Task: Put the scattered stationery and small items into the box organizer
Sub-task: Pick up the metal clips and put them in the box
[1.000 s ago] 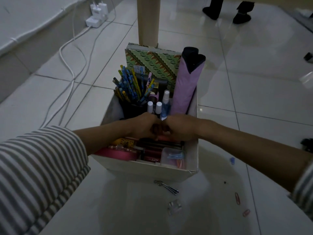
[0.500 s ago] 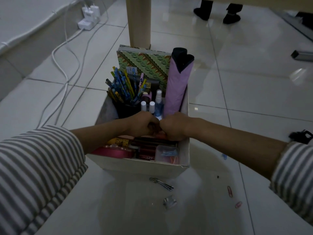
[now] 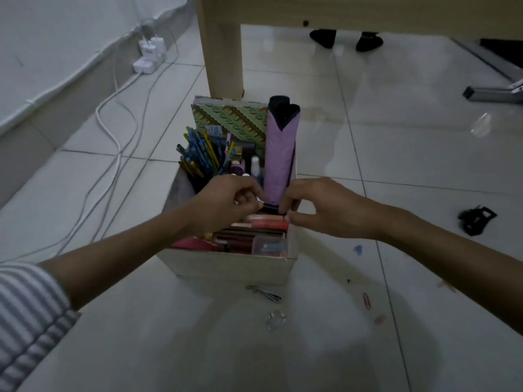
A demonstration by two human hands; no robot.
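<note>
A white box organizer stands on the tiled floor. It holds a cup of pens and pencils, a green patterned notebook, a purple folded umbrella, small bottles and flat red and pink items. Both hands hover over the middle of the box. My left hand and my right hand each pinch one end of a small dark item just below the umbrella's base. What the item is cannot be made out.
On the floor in front of the box lie a metal clip, a clear clip, a red paper clip and a pink one. A black clip lies right. A table leg rises behind; cables run left.
My hands were pressed together over the box; now they have drawn apart, with the small dark item stretched between the fingertips. The view has tilted upward.
</note>
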